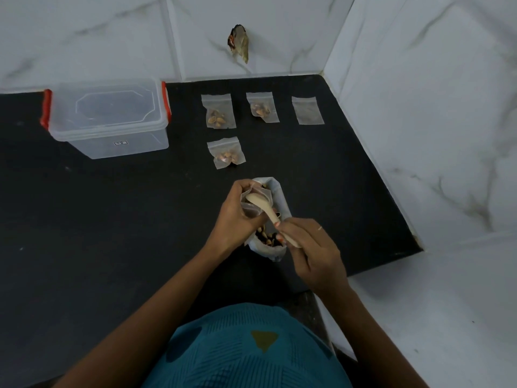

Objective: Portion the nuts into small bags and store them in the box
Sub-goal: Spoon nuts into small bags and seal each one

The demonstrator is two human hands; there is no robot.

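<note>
Now clear small bag (pixel 253 204) held open, pale spoon (pixel 263 211) inside.

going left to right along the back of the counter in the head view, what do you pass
Clear lidded box with red latches → small bag with nuts → second small bag with nuts → empty small bag. The third filled bag lies nearer, so it is left out.

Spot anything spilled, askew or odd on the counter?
No spill visible. Three filled bags lie flat, one empty bag at right. The box has its lid on, no bags visible inside. Only oddity: a dark crumpled scrap stuck on the wall tile.
</note>
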